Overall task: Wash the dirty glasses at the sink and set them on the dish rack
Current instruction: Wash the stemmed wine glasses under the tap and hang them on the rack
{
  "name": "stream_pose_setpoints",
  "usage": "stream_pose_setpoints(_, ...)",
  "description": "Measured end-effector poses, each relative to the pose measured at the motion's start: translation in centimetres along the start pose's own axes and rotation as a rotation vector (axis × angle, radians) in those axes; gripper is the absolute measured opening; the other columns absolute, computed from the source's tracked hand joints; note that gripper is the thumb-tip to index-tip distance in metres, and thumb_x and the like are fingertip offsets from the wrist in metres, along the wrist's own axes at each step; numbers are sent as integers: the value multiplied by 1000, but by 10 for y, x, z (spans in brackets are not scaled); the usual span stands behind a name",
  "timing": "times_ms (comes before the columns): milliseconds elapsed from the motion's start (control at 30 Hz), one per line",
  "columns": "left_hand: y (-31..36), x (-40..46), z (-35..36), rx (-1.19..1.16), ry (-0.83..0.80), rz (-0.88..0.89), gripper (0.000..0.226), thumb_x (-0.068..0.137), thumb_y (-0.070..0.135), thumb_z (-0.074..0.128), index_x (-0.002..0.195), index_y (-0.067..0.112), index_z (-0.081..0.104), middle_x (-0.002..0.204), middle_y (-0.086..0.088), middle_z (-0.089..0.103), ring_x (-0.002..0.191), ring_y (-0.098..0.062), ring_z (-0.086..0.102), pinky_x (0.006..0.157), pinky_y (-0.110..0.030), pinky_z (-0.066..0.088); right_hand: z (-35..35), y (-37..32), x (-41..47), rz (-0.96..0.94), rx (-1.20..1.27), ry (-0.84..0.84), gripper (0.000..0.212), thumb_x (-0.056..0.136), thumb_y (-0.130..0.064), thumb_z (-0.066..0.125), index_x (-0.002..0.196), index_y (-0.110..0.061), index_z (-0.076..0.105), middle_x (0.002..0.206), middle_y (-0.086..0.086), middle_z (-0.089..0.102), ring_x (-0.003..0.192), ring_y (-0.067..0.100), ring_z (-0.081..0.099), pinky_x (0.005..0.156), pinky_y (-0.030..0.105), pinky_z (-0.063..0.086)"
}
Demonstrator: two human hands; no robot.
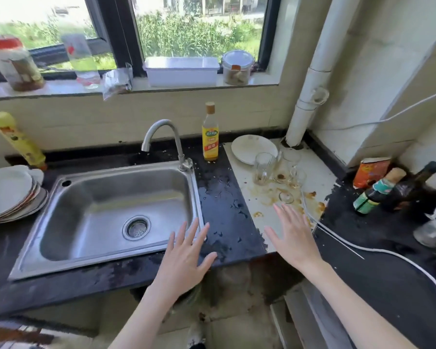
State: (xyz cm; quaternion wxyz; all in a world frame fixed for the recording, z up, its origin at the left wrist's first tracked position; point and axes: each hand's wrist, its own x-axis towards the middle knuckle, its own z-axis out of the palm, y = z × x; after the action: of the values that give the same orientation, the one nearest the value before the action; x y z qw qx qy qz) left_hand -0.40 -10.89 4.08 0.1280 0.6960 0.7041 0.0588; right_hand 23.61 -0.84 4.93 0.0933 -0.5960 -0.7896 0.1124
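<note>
Sunlit window, cream tiled wall, black countertop.

hands spread, sink, dirty glasses

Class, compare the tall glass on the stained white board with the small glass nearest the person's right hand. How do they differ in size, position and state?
The tall glass is clearly taller and wider than the small glass. The tall glass stands further back, close to the white plate, while the small glass sits nearest the right hand. The tall glass holds brown residue at its bottom; the small glass looks mostly clear. Both are transparent, upright and stand among brown stains.
</note>
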Motion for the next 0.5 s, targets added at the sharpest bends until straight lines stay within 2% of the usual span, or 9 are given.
stream_pose_setpoints(133,-5,74,-17,22,-28,118,99,57,77,-29,145,35,-13,150,9,-23,140,-18,-22,115,-38,-6,1,16,46,114,-23,13,63,94,-47,41,148,-20,22,156,1,21,144,18,15,118,41,11)
stream_pose_setpoints(300,3,131,-23,-16,-69,240,91,67,79,-13,146,35,-7,148,13,-23,140,-14,-23,116,-35,-8,-5,39,91,227,-28,44,50,93,-36,51,138,-15,39,143,4,44,131,22,39,108,36,32)
stream_pose_setpoints(400,5,153,-15,-44,-101,264,98,62,79,-23,146,35,-5,150,12,-21,139,-13,-25,113,-31,-11,-11,58,119,334,-3,40,63,92,-41,52,143,-12,30,144,8,42,131,26,39,103,38,36)
stream_pose_setpoints(500,6,174,-5,-76,-100,220,99,61,81,-23,146,35,-3,151,12,-19,138,-13,-26,111,-29,-13,-13,78,148,429,56,3,82,87,-47,57,148,-11,16,152,9,25,137,28,29,103,42,36)
